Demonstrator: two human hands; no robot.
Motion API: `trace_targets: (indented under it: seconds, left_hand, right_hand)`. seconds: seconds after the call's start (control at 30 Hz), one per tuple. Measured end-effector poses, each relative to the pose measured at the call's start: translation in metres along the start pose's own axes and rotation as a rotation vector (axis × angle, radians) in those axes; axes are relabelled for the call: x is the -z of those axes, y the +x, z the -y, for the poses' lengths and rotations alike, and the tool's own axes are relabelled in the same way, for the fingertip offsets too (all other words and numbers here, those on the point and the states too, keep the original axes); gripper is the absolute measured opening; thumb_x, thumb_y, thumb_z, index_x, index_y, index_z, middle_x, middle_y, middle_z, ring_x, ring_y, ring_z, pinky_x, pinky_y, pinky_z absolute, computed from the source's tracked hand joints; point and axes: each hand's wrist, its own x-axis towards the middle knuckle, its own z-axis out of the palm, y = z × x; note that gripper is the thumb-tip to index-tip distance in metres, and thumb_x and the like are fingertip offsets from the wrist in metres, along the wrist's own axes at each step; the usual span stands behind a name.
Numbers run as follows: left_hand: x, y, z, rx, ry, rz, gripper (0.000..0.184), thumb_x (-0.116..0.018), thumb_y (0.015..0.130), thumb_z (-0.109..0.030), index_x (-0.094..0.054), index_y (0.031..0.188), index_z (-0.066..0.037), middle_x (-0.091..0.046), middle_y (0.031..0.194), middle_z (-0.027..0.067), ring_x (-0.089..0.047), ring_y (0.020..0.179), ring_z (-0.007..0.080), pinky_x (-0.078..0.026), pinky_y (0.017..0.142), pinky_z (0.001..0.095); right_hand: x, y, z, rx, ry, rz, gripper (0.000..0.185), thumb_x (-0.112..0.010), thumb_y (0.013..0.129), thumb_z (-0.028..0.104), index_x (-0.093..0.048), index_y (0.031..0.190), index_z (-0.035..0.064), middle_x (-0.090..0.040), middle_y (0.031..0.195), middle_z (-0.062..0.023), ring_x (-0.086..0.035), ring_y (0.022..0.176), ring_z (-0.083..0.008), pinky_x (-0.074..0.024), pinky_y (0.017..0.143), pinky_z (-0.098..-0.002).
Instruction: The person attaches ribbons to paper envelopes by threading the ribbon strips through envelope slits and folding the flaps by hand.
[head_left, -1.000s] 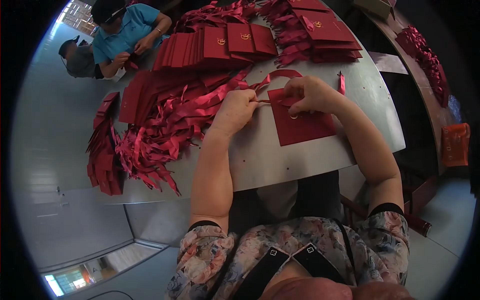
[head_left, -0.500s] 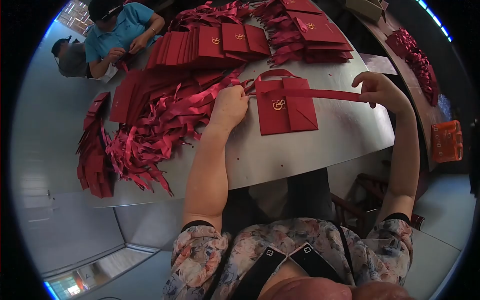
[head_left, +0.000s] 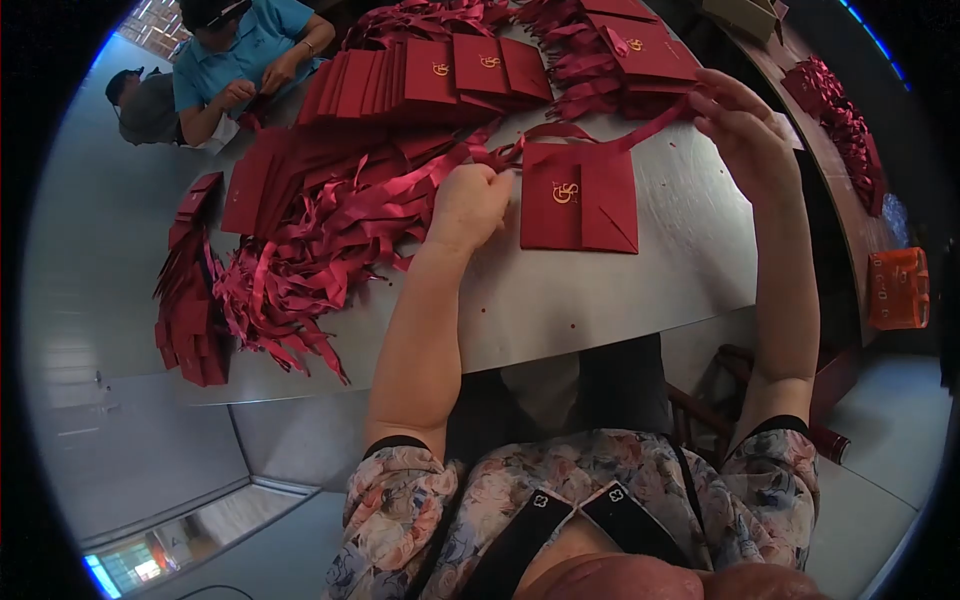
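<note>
A red paper bag (head_left: 608,200) with gold lettering lies flat before me on the metal table. Its red ribbon (head_left: 655,125) runs from the bag's top edge up to my right hand (head_left: 748,135), which pinches it between thumb and fingers. Just left of the bag, my left hand (head_left: 470,205) is closed on gathered ribbon near the bag's upper left corner; the exact grip is partly hidden. A large heap of loose red ribbons (head_left: 310,250) spreads out to the left of that hand.
Rows of red bags (head_left: 430,80) stand behind, and stacked bags (head_left: 650,60) lie at the back right. A co-worker in a blue shirt (head_left: 245,55) sits at the far left. On the right are an orange basket (head_left: 897,288) and a side bench (head_left: 850,225).
My right hand has moved up and away, swinging the ribbon from across the bag's front to beyond its top edge. My left hand stays near the bag's left side.
</note>
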Motion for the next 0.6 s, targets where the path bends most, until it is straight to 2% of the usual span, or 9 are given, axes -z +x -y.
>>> trace_targets:
  seconds: [0.03, 0.07, 0.1, 0.17, 0.2, 0.33, 0.4, 0.43, 0.6]
  left_hand:
    - [0.000, -0.008, -0.008, 0.003, -0.001, 0.004, 0.028, -0.069, 0.082, -0.027, -0.064, 0.079, 0.000, -0.065, 0.066, 0.0133, -0.065, 0.061, 0.0262, -0.051, 0.061, 0.0378]
    - [-0.002, -0.016, -0.015, -0.020, 0.040, 0.067, 0.025, -0.071, 0.082, -0.024, -0.064, 0.080, 0.000, -0.062, 0.064, 0.0080, -0.060, 0.057, 0.0179, -0.047, 0.055, 0.0319]
    - [-0.003, -0.019, -0.017, -0.042, 0.082, 0.130, 0.022, -0.072, 0.082, -0.021, -0.064, 0.080, -0.001, -0.059, 0.062, 0.0027, -0.056, 0.053, 0.0096, -0.043, 0.049, 0.0261]
    - [-0.008, -0.013, -0.009, -0.092, 0.049, 0.125, 0.020, -0.072, 0.082, -0.020, -0.065, 0.080, -0.001, -0.059, 0.064, 0.0018, -0.055, 0.054, 0.0089, -0.043, 0.049, 0.0255]
    - [-0.009, -0.012, -0.006, -0.146, 0.015, 0.120, 0.018, -0.072, 0.082, -0.018, -0.065, 0.079, -0.002, -0.060, 0.066, 0.0009, -0.054, 0.054, 0.0082, -0.042, 0.049, 0.0249]
    - [-0.008, -0.008, -0.007, -0.114, -0.228, 0.097, 0.014, -0.073, 0.082, -0.016, -0.066, 0.081, -0.003, -0.060, 0.069, -0.0017, -0.051, 0.054, 0.0060, -0.040, 0.048, 0.0218]
    - [-0.005, -0.007, -0.006, -0.026, -0.485, 0.120, 0.010, -0.073, 0.082, -0.011, -0.066, 0.086, -0.004, -0.059, 0.071, -0.0032, -0.049, 0.054, 0.0045, -0.039, 0.048, 0.0182]
    - [-0.003, -0.006, -0.006, -0.028, -0.483, 0.115, 0.010, -0.073, 0.082, -0.011, -0.066, 0.086, -0.004, -0.059, 0.071, -0.0032, -0.049, 0.054, 0.0045, -0.039, 0.048, 0.0182]
    - [-0.002, -0.008, -0.010, 0.079, -0.585, 0.060, 0.008, -0.068, 0.085, -0.007, -0.064, 0.092, -0.005, -0.058, 0.068, -0.0020, -0.049, 0.049, 0.0048, -0.037, 0.046, 0.0199]
  right_hand:
    - [0.002, 0.002, -0.007, 0.007, -0.189, 0.062, 0.028, -0.055, 0.095, 0.008, -0.059, 0.121, -0.0035, -0.064, 0.115, -0.0163, -0.063, 0.111, -0.0224, -0.0562, 0.088, -0.0310]
    - [0.002, 0.005, -0.013, 0.012, -0.377, 0.127, 0.026, -0.056, 0.094, 0.006, -0.060, 0.119, -0.0034, -0.064, 0.114, -0.0163, -0.065, 0.108, -0.0210, -0.0569, 0.086, -0.0301]
    - [-0.015, 0.005, -0.019, -0.029, -0.590, 0.021, 0.018, -0.061, 0.088, 0.002, -0.065, 0.105, -0.0003, -0.063, 0.110, -0.0087, -0.065, 0.085, -0.0124, -0.0532, 0.065, -0.0230]
    - [-0.045, 0.003, -0.026, 0.034, -0.909, 0.143, 0.008, -0.065, 0.084, 0.002, -0.066, 0.092, 0.0022, -0.063, 0.105, -0.0048, -0.062, 0.082, -0.0095, -0.0475, 0.062, -0.0208]
    - [-0.046, 0.004, -0.040, 0.135, -1.117, 0.239, 0.008, -0.067, 0.079, 0.000, -0.065, 0.086, 0.0018, -0.063, 0.105, -0.0034, -0.062, 0.088, -0.0108, -0.0490, 0.069, -0.0225]
    - [-0.077, 0.000, -0.071, 0.255, -1.113, 0.451, 0.004, -0.064, 0.083, -0.003, -0.060, 0.084, -0.0014, -0.062, 0.099, -0.0050, -0.062, 0.091, -0.0127, -0.0508, 0.076, -0.0243]
    - [-0.083, -0.004, -0.081, -0.411, -0.696, 0.279, 0.003, -0.060, 0.086, -0.004, -0.059, 0.088, -0.0024, -0.063, 0.096, -0.0067, -0.062, 0.083, -0.0107, -0.0508, 0.071, -0.0231]
    - [-0.084, -0.005, -0.085, -0.363, -0.641, 0.268, 0.007, -0.058, 0.088, -0.003, -0.060, 0.095, -0.0035, -0.063, 0.091, -0.0061, -0.061, 0.074, -0.0087, -0.0504, 0.065, -0.0224]
    - [-0.065, -0.009, -0.100, -0.423, -0.661, 0.198, 0.012, -0.059, 0.090, 0.002, -0.062, 0.100, -0.0028, -0.062, 0.082, -0.0034, -0.059, 0.066, -0.0077, -0.0499, 0.060, -0.0224]
